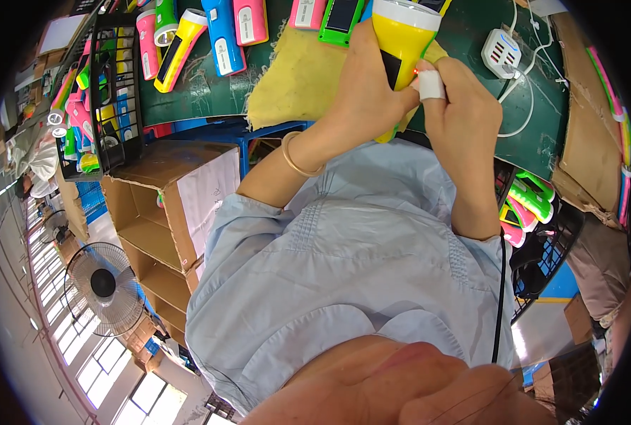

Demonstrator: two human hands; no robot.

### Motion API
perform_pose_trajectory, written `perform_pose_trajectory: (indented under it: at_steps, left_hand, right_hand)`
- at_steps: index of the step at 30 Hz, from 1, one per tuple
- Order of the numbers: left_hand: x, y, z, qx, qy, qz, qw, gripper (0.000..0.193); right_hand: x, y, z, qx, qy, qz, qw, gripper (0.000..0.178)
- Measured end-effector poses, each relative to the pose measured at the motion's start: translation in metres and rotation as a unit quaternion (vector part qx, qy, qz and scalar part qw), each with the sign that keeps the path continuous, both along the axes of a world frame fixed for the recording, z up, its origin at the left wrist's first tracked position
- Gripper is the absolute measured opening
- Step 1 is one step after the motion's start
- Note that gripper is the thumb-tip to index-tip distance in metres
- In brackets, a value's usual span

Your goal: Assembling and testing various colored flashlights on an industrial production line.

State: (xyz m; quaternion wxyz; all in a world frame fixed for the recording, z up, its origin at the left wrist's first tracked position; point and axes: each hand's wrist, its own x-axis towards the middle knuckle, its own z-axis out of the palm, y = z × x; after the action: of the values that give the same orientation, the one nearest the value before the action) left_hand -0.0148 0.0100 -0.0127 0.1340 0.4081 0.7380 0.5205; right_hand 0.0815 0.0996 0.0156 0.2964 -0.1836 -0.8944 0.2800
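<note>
Flashlight point(407, 55), yellow with a white head, is up over the near edge of the green desk point(188, 99), by the yellow cloth point(287, 85). The left hand point(367, 88) is closed round its barrel; the right hand point(465, 99), a white wrap point(432, 84) on one finger, pinches in at its side by a small red light point(416, 70). Whether those fingertips hold anything is hidden. Good handling here likely means a steady left grip, straight, light fingertip pressure, and the red light kept visible. The blue flashlight point(223, 46) bears a pale label, its print too small to read.
</note>
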Motion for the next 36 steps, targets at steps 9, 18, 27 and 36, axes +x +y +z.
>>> perform_pose_trajectory:
  at_steps: [9, 18, 27, 36]
  left_hand:
    - [-0.030, 0.003, 0.010, 0.127, -0.186, 0.013, 0.974, 0.038]
    - [-0.012, 0.013, 0.024, 0.198, -0.506, -0.037, 0.838, 0.063]
    - [-0.015, 0.029, 0.027, 0.232, -0.426, -0.004, 0.874, 0.061]
    - [-0.021, 0.026, 0.028, 0.280, -0.314, 0.086, 0.903, 0.051]
  right_hand:
    - [0.045, 0.009, 0.014, -0.060, 0.117, -0.014, 0.991, 0.024]
    - [0.008, 0.011, -0.026, -0.400, -0.035, 0.107, 0.909, 0.037]
    - [-0.003, 0.026, -0.037, -0.490, -0.001, 0.236, 0.839, 0.038]
    - [-0.015, 0.011, -0.036, -0.513, 0.030, 0.219, 0.829, 0.044]
